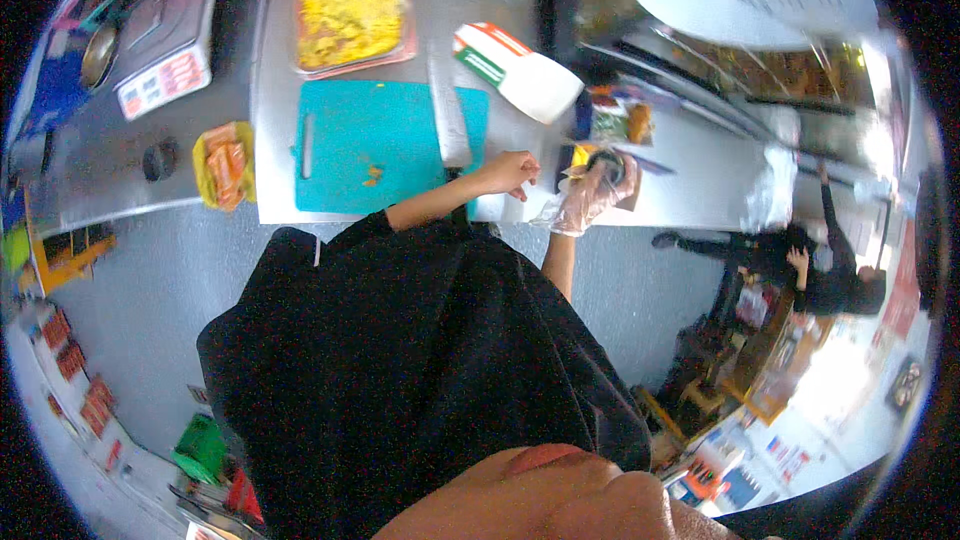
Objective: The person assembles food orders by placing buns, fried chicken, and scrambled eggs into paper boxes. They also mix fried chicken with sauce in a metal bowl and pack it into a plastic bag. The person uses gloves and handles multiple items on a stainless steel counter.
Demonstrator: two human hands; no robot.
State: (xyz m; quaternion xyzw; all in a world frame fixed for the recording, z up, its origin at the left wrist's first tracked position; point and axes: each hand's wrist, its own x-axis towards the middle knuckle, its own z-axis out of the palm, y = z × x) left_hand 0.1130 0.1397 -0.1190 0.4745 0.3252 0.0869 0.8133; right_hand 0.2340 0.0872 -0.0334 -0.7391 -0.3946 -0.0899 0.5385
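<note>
My left hand (510,175) is bare, its fingers curled in with nothing visible in them. It hovers past the right edge of a turquoise cutting board (370,145). A large knife (449,115) lies along that board's right side, its dark handle passing under my left forearm. On my right hand (590,202) is a clear plastic glove, loose at the cuff. Its fingers close around a dark rounded object (606,166) that is too blurred to name. Just beyond are small colourful packets (622,122) and a white carton with orange and green panels (530,78).
A clear tray of yellow chopped food (350,10) stands behind the board. To the left are a yellow tray with orange pieces (228,170), a dark round item (159,162) and a scale (165,80). A co-worker (830,270) is at the far right.
</note>
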